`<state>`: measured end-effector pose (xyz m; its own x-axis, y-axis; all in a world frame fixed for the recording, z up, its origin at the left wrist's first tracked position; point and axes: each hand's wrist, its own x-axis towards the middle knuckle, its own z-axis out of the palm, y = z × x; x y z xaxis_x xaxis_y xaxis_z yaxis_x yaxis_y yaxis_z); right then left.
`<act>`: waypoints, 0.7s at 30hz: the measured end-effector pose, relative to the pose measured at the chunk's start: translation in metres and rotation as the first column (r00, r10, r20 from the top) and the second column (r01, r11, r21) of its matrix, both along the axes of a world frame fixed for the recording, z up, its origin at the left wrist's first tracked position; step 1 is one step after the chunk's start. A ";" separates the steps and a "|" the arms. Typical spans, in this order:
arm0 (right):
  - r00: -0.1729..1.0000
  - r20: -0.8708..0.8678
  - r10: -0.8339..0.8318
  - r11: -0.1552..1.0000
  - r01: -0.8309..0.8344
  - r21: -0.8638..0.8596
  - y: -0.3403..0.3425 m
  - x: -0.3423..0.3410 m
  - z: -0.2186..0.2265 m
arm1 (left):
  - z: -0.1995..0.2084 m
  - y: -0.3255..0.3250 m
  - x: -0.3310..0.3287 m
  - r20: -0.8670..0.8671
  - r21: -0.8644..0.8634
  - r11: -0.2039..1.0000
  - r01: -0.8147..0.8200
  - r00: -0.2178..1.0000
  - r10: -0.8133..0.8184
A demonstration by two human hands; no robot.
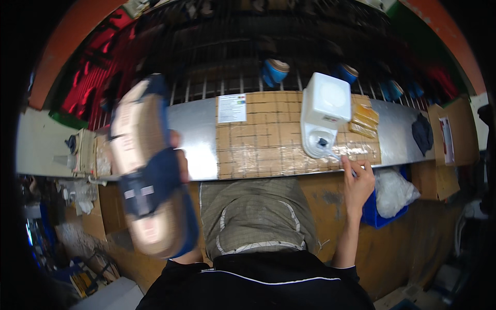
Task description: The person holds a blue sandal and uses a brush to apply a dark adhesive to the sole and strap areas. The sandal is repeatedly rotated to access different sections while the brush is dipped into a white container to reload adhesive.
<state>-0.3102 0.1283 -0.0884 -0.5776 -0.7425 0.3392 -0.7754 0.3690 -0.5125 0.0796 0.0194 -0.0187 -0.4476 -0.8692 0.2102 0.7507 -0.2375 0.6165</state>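
A navy blue sandal (150, 178) with a beige footbed and a wide strap is raised at the left, close to the camera. My left hand (179, 157) is closed round its right side; only some fingers show past the edge. At the right, my right hand (358, 181) pinches the thin, pale handle of a small brush (333, 154). The brush's dark tip lies in the round dish of a white dispenser (325, 101), which stands on the bench. The sandal hides most of my left palm.
Cardboard marked with a grid (263, 134) covers the bench middle, with a paper sheet (232, 108) on it. Yellowish blocks (364, 121) lie beside the dispenser. Behind runs a rack with blue shoes (275, 72). A blue bin (380, 221) with plastic bags and cardboard boxes (434, 178) stand right.
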 end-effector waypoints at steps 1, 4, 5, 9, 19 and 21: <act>0.993 0.113 0.040 0.999 -0.042 0.019 -0.001 -0.004 0.002 | -0.006 0.004 -0.008 -0.018 0.089 0.996 -0.034 0.999 0.035; 0.885 0.361 0.295 0.934 -0.187 -0.304 -0.015 -0.004 0.021 | -0.016 0.030 -0.043 0.104 0.284 0.866 -0.411 0.911 0.398; 0.856 0.369 0.362 0.895 -0.209 -0.393 -0.019 0.011 0.048 | -0.017 0.034 -0.047 0.172 0.289 0.873 -0.392 0.919 0.355; 0.736 0.157 0.659 0.694 -0.514 -0.505 -0.018 0.057 0.124 | -0.001 0.033 -0.069 0.320 -0.040 0.987 -0.156 0.934 0.160; 0.731 -0.177 0.659 0.574 -0.641 -0.510 -0.042 0.096 0.154 | 0.017 0.039 -0.074 0.429 -0.224 0.973 -0.050 0.892 0.144; 0.753 -0.229 0.617 0.585 -0.633 -0.506 -0.044 0.097 0.158 | 0.027 0.044 -0.079 0.373 -0.155 0.984 -0.093 0.916 0.145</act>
